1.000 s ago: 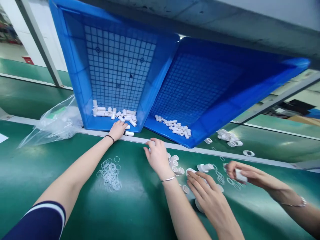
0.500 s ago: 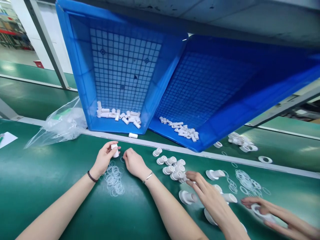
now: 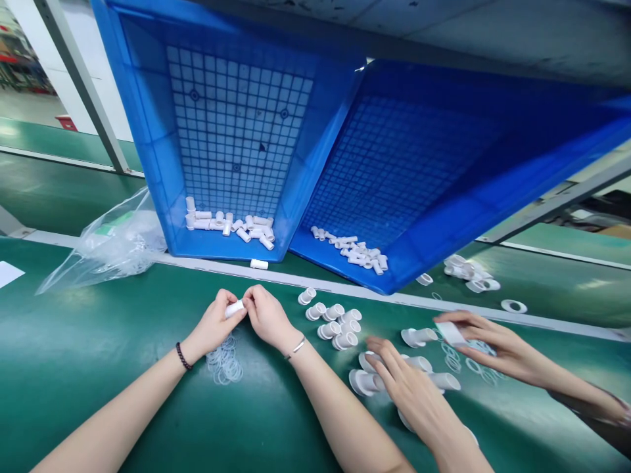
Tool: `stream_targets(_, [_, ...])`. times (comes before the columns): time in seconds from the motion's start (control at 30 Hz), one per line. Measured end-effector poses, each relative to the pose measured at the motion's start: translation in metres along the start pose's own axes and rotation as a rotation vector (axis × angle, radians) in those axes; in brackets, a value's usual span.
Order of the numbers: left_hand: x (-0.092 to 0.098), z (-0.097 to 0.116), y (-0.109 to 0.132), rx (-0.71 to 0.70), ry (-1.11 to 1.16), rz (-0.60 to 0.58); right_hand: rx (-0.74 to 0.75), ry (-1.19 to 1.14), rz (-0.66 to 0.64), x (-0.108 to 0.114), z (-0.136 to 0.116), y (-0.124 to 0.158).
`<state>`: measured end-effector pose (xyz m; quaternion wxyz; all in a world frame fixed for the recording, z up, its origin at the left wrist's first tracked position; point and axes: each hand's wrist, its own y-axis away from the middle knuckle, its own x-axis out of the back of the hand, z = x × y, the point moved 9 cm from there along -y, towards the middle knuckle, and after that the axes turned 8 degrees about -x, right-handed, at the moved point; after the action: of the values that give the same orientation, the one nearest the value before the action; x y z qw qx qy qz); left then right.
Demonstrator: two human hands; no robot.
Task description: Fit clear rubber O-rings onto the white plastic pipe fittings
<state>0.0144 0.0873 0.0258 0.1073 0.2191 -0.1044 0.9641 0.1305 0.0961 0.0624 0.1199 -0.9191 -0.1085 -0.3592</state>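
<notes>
My left hand is closed around a short white plastic tube, which is tilted with its end toward the right. At that end, the fingertips of my right hand are pinched together against the tube. The thin clear ring seen at these fingertips a moment ago is now hidden by the fingers. Just below my left hand lies a loose pile of thin clear rings on the green table.
Two tilted blue bins hold white tubes. A single tube lies before them. A plastic bag is at left. To the right, a co-worker's hands work among flanged white tubes; one holds a white part.
My hands have come together, with the right fingertips now at the tube's end. The tube has tipped from upright toward the right. The co-worker's far hand has moved up and left.
</notes>
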Motion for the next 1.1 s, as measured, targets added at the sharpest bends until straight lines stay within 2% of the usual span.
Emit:
stream_targets(0.1, [-0.006,0.014,0.003,-0.138,-0.132,-0.153,-0.006,-0.131,-0.095,-0.004,0.006,-0.002])
stream_targets(0.17, [-0.009,0.024,0.006,-0.254,-0.125,-0.210,-0.037,-0.308,-0.190,-0.011,0.012,-0.004])
stream_targets(0.2, [-0.008,0.028,0.007,-0.292,-0.083,-0.196,-0.067,-0.428,-0.238,-0.015,0.015,-0.004])
stream_targets(0.27, [-0.003,0.029,0.007,-0.286,0.075,-0.089,-0.143,-0.684,-0.298,-0.024,0.019,-0.004])
stream_targets(0.37, [-0.003,0.014,0.005,-0.140,0.380,0.073,-0.223,-0.887,-0.235,-0.029,0.022,-0.004])
stream_targets(0.43, [-0.010,0.006,0.005,-0.053,0.541,0.125,-0.222,-0.881,-0.179,-0.029,0.020,-0.003])
stream_targets(0.57, [-0.021,-0.002,0.007,0.096,0.783,0.209,-0.175,-0.839,-0.195,-0.034,0.013,-0.002])
stream_targets(0.67, [-0.023,-0.003,0.008,0.169,0.903,0.238,-0.165,-0.717,-0.163,-0.032,0.016,-0.002])
stream_targets(0.77, [-0.022,-0.002,0.007,0.176,0.941,0.243,-0.181,-0.557,-0.089,-0.027,0.021,-0.002])
stream_targets(0.9, [-0.017,-0.006,0.007,0.150,0.834,0.243,-0.170,-0.451,-0.033,-0.020,0.014,-0.001])
stream_targets(1.0, [-0.012,-0.012,0.006,0.149,0.818,0.268,-0.115,-0.304,0.026,-0.002,-0.001,-0.002])
stream_targets(1.1, [-0.006,-0.014,0.005,0.178,0.863,0.288,-0.031,-0.088,0.172,0.040,-0.019,-0.011])
